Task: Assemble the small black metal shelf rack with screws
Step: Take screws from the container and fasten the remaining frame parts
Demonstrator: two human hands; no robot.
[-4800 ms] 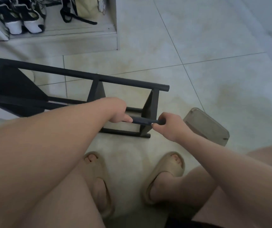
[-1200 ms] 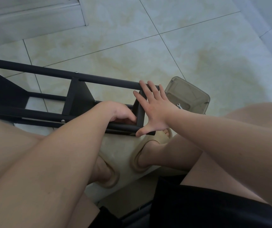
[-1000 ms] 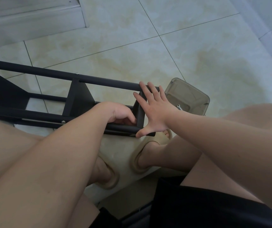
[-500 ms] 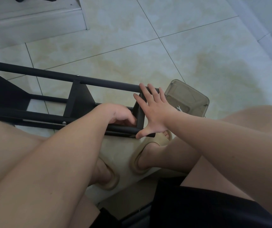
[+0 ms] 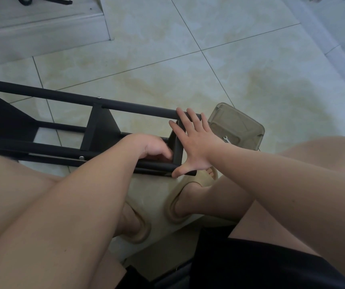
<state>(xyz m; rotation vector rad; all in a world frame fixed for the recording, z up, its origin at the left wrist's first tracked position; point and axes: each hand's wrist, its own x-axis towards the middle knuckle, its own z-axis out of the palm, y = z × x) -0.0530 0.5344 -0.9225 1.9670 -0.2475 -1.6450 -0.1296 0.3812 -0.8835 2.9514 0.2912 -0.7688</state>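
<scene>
Two screws (image 5: 99, 98) already show on the rack (image 5: 98, 130), one on each long rail at the middle panel, so that joint looks fastened. It lies on its side on the floor (image 5: 188, 65), near the feet. The right hand (image 5: 196, 147) presses flat, fingers straight and spread, on the right end panel (image 5: 177, 152). The left hand (image 5: 150, 148) curls inside the frame beside it; I cannot tell whether it grips anything. That end likely remains unscrewed. A wrench (image 5: 225, 139) lies at the tray (image 5: 240, 122) on the right.

The left hand (image 5: 153, 148) curls its fingers under, any grip hidden. Just beside those fingertips the right hand (image 5: 196, 147) is flat, fingers straight and spread, thumb splayed wide.
</scene>
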